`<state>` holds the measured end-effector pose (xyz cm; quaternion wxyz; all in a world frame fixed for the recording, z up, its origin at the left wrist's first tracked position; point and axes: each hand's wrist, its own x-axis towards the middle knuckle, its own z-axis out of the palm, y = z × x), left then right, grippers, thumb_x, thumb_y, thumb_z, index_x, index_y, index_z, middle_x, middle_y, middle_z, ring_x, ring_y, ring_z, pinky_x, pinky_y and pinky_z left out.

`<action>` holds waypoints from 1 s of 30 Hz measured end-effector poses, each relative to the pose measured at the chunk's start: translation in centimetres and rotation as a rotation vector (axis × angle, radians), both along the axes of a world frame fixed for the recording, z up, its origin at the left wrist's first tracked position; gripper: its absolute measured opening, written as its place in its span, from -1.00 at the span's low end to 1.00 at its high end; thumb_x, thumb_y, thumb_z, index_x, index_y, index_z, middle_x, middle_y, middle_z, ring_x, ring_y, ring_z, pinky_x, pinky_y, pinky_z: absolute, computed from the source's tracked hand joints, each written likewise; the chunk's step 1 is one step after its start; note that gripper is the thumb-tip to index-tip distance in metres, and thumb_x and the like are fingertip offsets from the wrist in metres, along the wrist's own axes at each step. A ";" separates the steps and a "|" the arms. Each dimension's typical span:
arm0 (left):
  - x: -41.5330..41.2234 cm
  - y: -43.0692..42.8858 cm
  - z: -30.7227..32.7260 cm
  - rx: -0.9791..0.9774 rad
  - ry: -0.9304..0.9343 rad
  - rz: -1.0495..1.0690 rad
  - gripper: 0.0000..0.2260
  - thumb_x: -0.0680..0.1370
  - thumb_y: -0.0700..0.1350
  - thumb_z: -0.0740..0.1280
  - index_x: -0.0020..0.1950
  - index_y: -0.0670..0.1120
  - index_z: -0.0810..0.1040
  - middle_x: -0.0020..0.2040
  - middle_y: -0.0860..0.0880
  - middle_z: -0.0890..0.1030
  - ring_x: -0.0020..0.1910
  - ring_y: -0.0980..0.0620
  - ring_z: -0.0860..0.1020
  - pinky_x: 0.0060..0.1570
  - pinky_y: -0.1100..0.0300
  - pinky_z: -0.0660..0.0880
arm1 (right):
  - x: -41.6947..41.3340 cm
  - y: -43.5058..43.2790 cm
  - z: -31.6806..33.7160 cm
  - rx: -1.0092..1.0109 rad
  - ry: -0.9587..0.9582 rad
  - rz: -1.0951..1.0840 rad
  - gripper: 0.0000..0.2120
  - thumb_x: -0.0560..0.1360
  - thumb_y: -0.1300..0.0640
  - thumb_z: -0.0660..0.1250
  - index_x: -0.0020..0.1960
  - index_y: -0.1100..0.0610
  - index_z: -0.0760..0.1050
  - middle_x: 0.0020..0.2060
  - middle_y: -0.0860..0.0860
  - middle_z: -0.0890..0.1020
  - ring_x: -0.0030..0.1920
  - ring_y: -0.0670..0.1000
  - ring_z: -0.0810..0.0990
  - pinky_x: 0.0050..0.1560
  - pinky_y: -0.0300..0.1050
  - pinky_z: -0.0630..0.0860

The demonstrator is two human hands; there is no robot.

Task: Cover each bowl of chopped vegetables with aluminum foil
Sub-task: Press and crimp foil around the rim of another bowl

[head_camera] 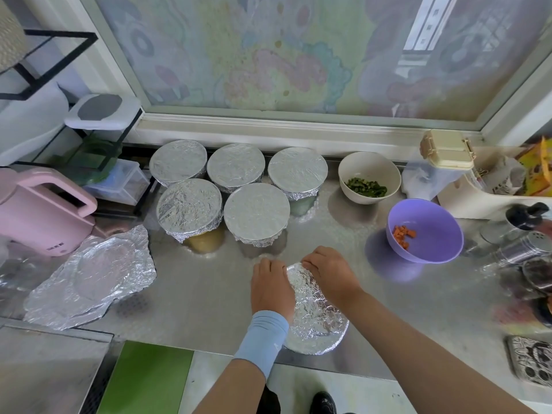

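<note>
Now left hand and right hand palm-down, fingers together, curled round foil.

The left hand and right hand curl over a foil-wrapped bowl near the steel counter's front edge, with five foil-covered bowls behind.

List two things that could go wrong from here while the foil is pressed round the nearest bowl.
1. The foil-wrapped bowl sits by the counter edge; the left hand and right hand pressing it might push it off.
2. The open purple bowl stands near the right arm and could be knocked.
</note>
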<state>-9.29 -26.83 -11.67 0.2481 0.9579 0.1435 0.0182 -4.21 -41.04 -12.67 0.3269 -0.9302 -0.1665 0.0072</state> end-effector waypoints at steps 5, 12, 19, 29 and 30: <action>1.1 0.5 0.6 -0.118 -0.098 -0.269 -0.73 0.60 -0.25 0.22 0.27 -0.07 0.54 0.15 0.00 0.49 0.18 0.02 0.39 0.19 0.21 0.39 | -2.5 -0.1 0.2 -0.101 -0.130 -0.200 -0.74 0.43 0.13 0.37 0.12 0.10 0.59 -0.01 0.03 0.55 -0.02 0.11 0.51 0.02 0.03 0.48; 0.9 0.1 0.1 -0.133 -0.067 -0.251 -0.75 0.66 -0.21 0.16 0.25 -0.08 0.57 0.12 -0.02 0.51 0.17 0.02 0.41 0.11 0.29 0.34 | -2.7 -0.4 -0.3 0.029 0.061 -0.166 -0.78 0.50 0.19 0.41 0.14 0.13 0.63 -0.03 0.03 0.66 -0.03 0.10 0.62 0.05 -0.08 0.50; 0.3 -0.7 0.3 -0.114 -0.040 -0.200 -0.66 0.55 -0.34 0.21 0.27 -0.08 0.52 0.18 -0.02 0.47 0.23 -0.01 0.36 0.25 0.17 0.38 | -1.1 -0.8 1.1 0.035 0.238 -0.145 -0.67 0.56 0.04 0.33 0.31 0.05 0.52 0.12 -0.05 0.62 0.09 -0.01 0.58 0.20 -0.16 0.43; 0.5 -0.5 -0.3 -0.121 -0.091 -0.269 -0.81 0.66 -0.16 0.16 0.14 -0.08 0.56 0.04 -0.02 0.50 0.08 0.01 0.38 0.12 0.12 0.42 | 1.1 -0.7 1.6 0.225 0.612 -0.399 -0.82 0.53 0.02 0.35 -0.13 0.05 0.68 -0.31 0.03 0.66 -0.30 -0.03 0.54 -0.26 -0.18 0.43; 0.6 -0.6 -0.4 -0.113 -0.093 -0.269 -0.80 0.67 -0.14 0.15 0.12 -0.09 0.56 0.03 -0.03 0.51 0.06 0.00 0.38 0.10 0.12 0.42 | 1.1 -0.7 1.4 0.201 0.599 -0.379 -0.83 0.53 0.03 0.34 -0.13 0.04 0.67 -0.32 0.02 0.64 -0.28 -0.02 0.55 -0.25 -0.18 0.43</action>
